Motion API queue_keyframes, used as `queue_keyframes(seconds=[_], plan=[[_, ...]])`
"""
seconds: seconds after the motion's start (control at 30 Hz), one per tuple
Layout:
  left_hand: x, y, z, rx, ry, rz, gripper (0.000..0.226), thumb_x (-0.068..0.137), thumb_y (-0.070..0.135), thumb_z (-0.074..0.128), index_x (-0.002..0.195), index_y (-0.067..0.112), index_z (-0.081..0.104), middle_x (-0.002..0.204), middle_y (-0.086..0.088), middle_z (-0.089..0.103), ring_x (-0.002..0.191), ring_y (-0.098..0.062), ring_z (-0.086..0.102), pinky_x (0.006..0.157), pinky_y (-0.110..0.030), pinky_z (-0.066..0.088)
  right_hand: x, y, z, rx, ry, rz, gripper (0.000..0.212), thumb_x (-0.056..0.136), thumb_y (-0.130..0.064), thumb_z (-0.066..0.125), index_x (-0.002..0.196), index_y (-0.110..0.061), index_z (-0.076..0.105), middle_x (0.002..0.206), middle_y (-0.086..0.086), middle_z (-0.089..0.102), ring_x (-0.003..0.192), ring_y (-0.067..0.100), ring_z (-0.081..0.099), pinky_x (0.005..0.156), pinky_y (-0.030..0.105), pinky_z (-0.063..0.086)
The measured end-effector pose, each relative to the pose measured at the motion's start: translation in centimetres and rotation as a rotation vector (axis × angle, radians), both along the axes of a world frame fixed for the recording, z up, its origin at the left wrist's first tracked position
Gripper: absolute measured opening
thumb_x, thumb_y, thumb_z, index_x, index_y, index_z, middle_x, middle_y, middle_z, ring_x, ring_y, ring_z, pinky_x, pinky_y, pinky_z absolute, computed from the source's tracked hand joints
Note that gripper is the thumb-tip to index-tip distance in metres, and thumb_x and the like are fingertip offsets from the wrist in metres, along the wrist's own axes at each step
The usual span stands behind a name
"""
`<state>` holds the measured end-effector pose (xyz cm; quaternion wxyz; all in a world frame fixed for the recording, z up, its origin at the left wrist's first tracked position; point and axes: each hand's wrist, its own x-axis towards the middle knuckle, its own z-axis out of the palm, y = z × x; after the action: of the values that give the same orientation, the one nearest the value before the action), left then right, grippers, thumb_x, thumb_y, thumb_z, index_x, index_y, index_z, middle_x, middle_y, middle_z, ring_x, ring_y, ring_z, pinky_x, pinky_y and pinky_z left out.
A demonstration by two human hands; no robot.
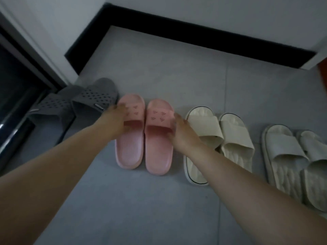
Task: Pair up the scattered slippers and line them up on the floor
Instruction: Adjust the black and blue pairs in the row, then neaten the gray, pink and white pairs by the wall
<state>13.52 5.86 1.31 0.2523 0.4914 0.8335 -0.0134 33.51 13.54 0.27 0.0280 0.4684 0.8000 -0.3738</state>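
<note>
I had my left hand (117, 119) grasping the outer strap of the left pink slipper (130, 133) and my right hand (178, 131) gripping the right pink slipper (159, 137), squaring the pair side by side on the floor (141, 200) between grey pair (74, 106) and cream pair (219, 138).

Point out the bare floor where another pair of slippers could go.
Bare floor runs between the slipper row and the black baseboard, and again nearer the camera. The row is crowded: grey pair, pink pair under both hands, cream pair, pale grey pair.
</note>
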Motion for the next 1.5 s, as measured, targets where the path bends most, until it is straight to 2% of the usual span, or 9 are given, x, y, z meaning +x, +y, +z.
queue_keyframes(seconds=[0.13, 0.3, 0.6, 0.8, 0.93, 1.03, 1.2, 1.37, 1.5], plan=[[-0.4, -0.9, -1.8, 0.054, -0.102, 0.122, 0.07, 0.088, 0.019, 0.056, 0.145, 0.007, 0.018, 0.15, -0.019, 0.028, 0.133, -0.034, 0.036, 0.111, -0.036, 0.03, -0.7, 0.1, -1.3, -0.014, -0.072, -0.08, 0.048, 0.095, -0.019, 0.037, 0.141, -0.016, 0.025, 0.133, 0.019, 0.051, 0.118, 0.038, 0.052, 0.095, 0.041, 0.041], [-0.5, -0.5, -3.0, 0.201, -0.12, 0.167, 0.05, 0.094, 0.013, 0.04, 0.143, 0.02, 0.03, 0.149, -0.013, 0.034, 0.132, -0.03, 0.039, 0.109, -0.03, 0.027, 0.1, -0.7, -2.4, 0.026, -0.116, -0.121, 0.045, 0.096, -0.02, 0.032, 0.14, -0.015, 0.024, 0.124, 0.022, 0.056, 0.11, 0.039, 0.056, 0.087, 0.04, 0.043], [-1.1, -0.6, -3.7, 0.219, -0.131, 0.143, 0.054, 0.092, 0.009, 0.04, 0.143, 0.023, 0.029, 0.15, -0.012, 0.032, 0.133, -0.03, 0.038, 0.111, -0.031, 0.026, 0.1, -1.2, -2.1, 0.024, -0.07, -0.164, 0.043, 0.095, -0.021, 0.033, 0.138, -0.019, 0.027, 0.125, 0.016, 0.057, 0.111, 0.039, 0.055, 0.094, 0.048, 0.045], [-2.8, -1.4, -0.3, 0.3, -0.174, 0.047, 0.057, 0.079, 0.019, 0.065, 0.132, 0.009, 0.045, 0.133, -0.017, 0.053, 0.12, -0.03, 0.051, 0.105, -0.033, 0.038, -1.8, -2.2, 1.1, 0.258, -0.148, 0.074, 0.073, 0.089, -0.018, 0.051, 0.146, -0.007, 0.008, 0.15, 0.02, 0.017, 0.136, 0.038, 0.02, 0.112, 0.045, 0.022], [-8.5, -5.1, 1.0, 0.666, -0.013, 0.416, 0.039, 0.079, 0.009, 0.065, 0.117, 0.01, 0.055, 0.113, -0.013, 0.064, 0.104, -0.029, 0.06, 0.088, -0.024, 0.041, -7.8, -2.7, 3.6, 0.254, 0.055, 0.325, 0.07, 0.083, -0.022, 0.058, 0.141, -0.009, 0.023, 0.148, 0.016, 0.026, 0.134, 0.035, 0.025, 0.11, 0.04, 0.022], [-11.5, -9.0, 0.1, 0.638, 0.119, 0.736, 0.02, 0.08, 0.015, 0.062, 0.099, 0.011, 0.059, 0.098, -0.015, 0.066, 0.094, -0.034, 0.061, 0.077, -0.031, 0.044, -13.9, -3.0, 3.3, 0.204, 0.031, 0.503, 0.072, 0.084, -0.029, 0.06, 0.142, -0.007, 0.023, 0.147, 0.017, 0.03, 0.132, 0.036, 0.032, 0.109, 0.039, 0.029], [-12.7, -11.4, -2.7, 0.433, 0.014, 0.805, 0.015, 0.078, 0.02, 0.065, 0.09, 0.014, 0.072, 0.085, -0.01, 0.068, 0.08, -0.028, 0.061, 0.069, -0.026, 0.036, -20.7, -2.7, 1.1, 0.143, -0.114, 0.497, 0.08, 0.085, -0.037, 0.059, 0.146, -0.013, 0.012, 0.15, 0.021, 0.023, 0.132, 0.04, 0.033, 0.108, 0.044, 0.033], [-12.8, -11.1, -4.7, 0.528, -0.269, 0.881, 0.026, 0.08, 0.002, 0.059, 0.104, 0.007, 0.068, 0.098, -0.014, 0.069, 0.098, -0.031, 0.063, 0.085, -0.032, 0.045, -22.3, -2.8, -0.2, 0.19, -0.162, 0.435, 0.074, 0.088, -0.019, 0.052, 0.148, -0.024, 0.009, 0.151, 0.026, 0.013, 0.13, 0.044, 0.031, 0.105, 0.045, 0.033], [-12.8, -11.2, -4.8, 0.621, -0.272, 0.809, 0.025, 0.081, 0.002, 0.06, 0.104, 0.006, 0.067, 0.096, -0.012, 0.07, 0.097, -0.031, 0.065, 0.085, -0.032, 0.048, -21.1, -4.9, -0.8, 0.19, -0.125, 0.381, 0.074, 0.085, -0.009, 0.048, 0.146, -0.029, 0.012, 0.153, 0.02, 0.01, 0.129, 0.043, 0.03, 0.104, 0.046, 0.032]])
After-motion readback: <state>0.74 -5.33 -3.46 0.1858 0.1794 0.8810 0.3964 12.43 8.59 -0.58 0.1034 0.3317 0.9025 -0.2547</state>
